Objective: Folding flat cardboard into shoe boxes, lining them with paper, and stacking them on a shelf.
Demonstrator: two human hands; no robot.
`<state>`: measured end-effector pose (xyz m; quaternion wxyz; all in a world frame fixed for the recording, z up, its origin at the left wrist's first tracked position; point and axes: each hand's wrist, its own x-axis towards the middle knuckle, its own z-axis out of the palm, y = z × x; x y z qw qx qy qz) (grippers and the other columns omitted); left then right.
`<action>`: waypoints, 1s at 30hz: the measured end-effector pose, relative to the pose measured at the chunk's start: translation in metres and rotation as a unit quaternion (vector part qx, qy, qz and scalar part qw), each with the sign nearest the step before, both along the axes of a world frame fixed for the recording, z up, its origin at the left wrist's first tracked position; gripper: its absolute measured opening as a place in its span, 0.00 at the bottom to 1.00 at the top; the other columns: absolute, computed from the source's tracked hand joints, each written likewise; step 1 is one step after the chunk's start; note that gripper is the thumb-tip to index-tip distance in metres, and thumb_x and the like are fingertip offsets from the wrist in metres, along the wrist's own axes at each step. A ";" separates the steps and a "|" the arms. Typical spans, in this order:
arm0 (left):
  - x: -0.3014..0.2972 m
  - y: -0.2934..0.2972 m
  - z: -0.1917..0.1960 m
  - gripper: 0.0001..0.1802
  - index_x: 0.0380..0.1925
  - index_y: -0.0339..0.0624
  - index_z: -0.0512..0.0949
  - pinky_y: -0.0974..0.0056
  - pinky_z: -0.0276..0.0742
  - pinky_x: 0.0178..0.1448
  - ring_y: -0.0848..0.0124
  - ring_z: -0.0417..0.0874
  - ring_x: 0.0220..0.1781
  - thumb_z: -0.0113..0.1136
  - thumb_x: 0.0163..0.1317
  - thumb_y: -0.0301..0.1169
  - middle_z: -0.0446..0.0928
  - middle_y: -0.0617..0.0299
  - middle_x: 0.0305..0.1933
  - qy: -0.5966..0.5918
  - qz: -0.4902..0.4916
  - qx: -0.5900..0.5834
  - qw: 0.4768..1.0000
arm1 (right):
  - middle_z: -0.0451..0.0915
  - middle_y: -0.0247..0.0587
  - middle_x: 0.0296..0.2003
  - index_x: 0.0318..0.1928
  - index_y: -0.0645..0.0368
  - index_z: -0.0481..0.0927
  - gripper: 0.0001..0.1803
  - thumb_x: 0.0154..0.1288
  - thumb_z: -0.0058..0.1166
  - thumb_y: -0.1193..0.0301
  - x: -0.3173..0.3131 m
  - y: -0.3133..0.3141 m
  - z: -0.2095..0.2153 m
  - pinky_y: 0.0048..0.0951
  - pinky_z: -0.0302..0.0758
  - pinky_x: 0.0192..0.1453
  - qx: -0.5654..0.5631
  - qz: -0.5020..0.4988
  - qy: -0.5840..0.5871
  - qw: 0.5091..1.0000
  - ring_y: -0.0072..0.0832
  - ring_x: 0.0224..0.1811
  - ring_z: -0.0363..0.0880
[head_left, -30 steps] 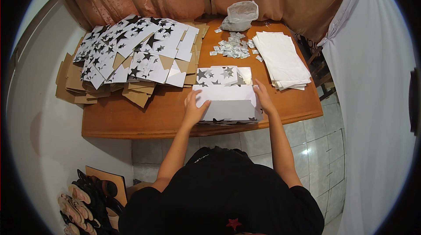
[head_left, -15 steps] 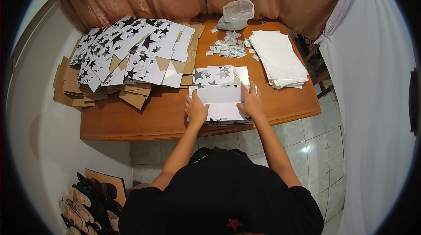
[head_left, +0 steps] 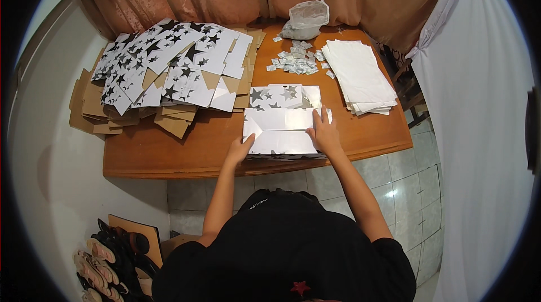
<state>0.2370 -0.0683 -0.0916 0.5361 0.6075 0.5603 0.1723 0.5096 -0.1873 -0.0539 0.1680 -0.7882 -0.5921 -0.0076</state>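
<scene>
A white cardboard box (head_left: 280,142) with black stars lies at the near table edge, its plain white inner panels facing up. Behind it stands its raised star-printed lid panel (head_left: 274,97), with a shiny patch at the right end. My left hand (head_left: 241,148) grips the near left corner, thumb on top and the other fingers partly hidden beside the wall. At the right end my right hand (head_left: 326,134) holds the side, its thumb on the white panel and its fingers stretched along the edge.
Flat star-printed cardboard blanks (head_left: 169,65) are heaped at the left. Small silvery sachets (head_left: 297,64) lie scattered beyond the box, below a translucent plastic bag (head_left: 305,21). White sheets (head_left: 360,76) are stacked at the right on the wooden table (head_left: 169,158). Shoes (head_left: 104,271) stand low at the left.
A white panel now lies flat over the far half of the box, where the open inside showed before. My left hand has slid nearer along the left side; the right hand has barely moved.
</scene>
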 end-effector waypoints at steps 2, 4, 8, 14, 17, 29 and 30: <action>-0.006 -0.016 0.032 0.41 0.56 0.31 0.66 0.65 0.71 0.50 0.67 0.75 0.46 0.59 0.54 0.55 0.75 0.53 0.48 -0.002 -0.051 -0.154 0.987 | 0.54 0.55 0.65 0.62 0.56 0.62 0.34 0.57 0.55 0.58 0.000 0.000 0.001 0.52 0.66 0.56 0.000 -0.001 0.007 1.000 0.63 0.57 0.60; -0.006 -0.026 0.010 0.41 0.56 0.32 0.66 0.66 0.70 0.51 0.68 0.75 0.47 0.58 0.54 0.56 0.74 0.54 0.48 -0.067 -0.039 -0.103 0.992 | 0.54 0.56 0.65 0.61 0.56 0.62 0.33 0.58 0.54 0.57 0.004 0.000 -0.004 0.52 0.65 0.57 0.034 0.003 0.005 0.999 0.61 0.58 0.60; -0.002 -0.043 0.038 0.42 0.64 0.47 0.56 0.49 0.64 0.58 0.61 0.64 0.62 0.56 0.55 0.57 0.64 0.51 0.60 -0.124 -0.033 -0.145 0.981 | 0.54 0.56 0.65 0.61 0.57 0.63 0.33 0.59 0.51 0.54 -0.005 -0.002 0.025 0.53 0.63 0.58 0.056 -0.086 0.103 0.989 0.56 0.61 0.59; 0.015 -0.050 0.054 0.44 0.67 0.61 0.45 0.29 0.57 0.55 0.54 0.51 0.70 0.56 0.56 0.55 0.48 0.51 0.69 -0.232 0.028 -0.167 0.958 | 0.54 0.55 0.64 0.60 0.57 0.65 0.31 0.59 0.51 0.56 0.001 -0.004 0.050 0.54 0.62 0.59 0.143 -0.166 0.135 0.966 0.56 0.61 0.59; 0.031 -0.039 0.053 0.43 0.66 0.45 0.51 0.51 0.57 0.65 0.56 0.55 0.66 0.63 0.55 0.42 0.49 0.49 0.67 -0.367 0.076 0.118 0.920 | 0.52 0.58 0.65 0.61 0.60 0.64 0.32 0.59 0.51 0.57 -0.005 -0.003 0.052 0.52 0.59 0.62 0.172 -0.145 0.157 0.962 0.58 0.62 0.57; 0.044 -0.038 0.122 0.46 0.51 0.58 0.65 0.41 0.52 0.63 0.48 0.61 0.63 0.76 0.24 0.36 0.60 0.50 0.64 -0.137 -0.068 0.652 0.742 | 0.63 0.52 0.59 0.65 0.61 0.56 0.42 0.63 0.39 0.40 -0.025 0.000 0.091 0.45 0.71 0.51 0.034 -0.070 0.562 0.823 0.45 0.52 0.72; 0.046 -0.040 0.109 0.45 0.50 0.62 0.67 0.40 0.49 0.63 0.52 0.61 0.64 0.75 0.23 0.36 0.60 0.54 0.64 -0.126 -0.084 0.657 0.738 | 0.63 0.53 0.59 0.66 0.58 0.54 0.45 0.61 0.39 0.38 -0.026 -0.001 0.095 0.45 0.73 0.47 0.026 -0.100 0.605 0.789 0.43 0.50 0.73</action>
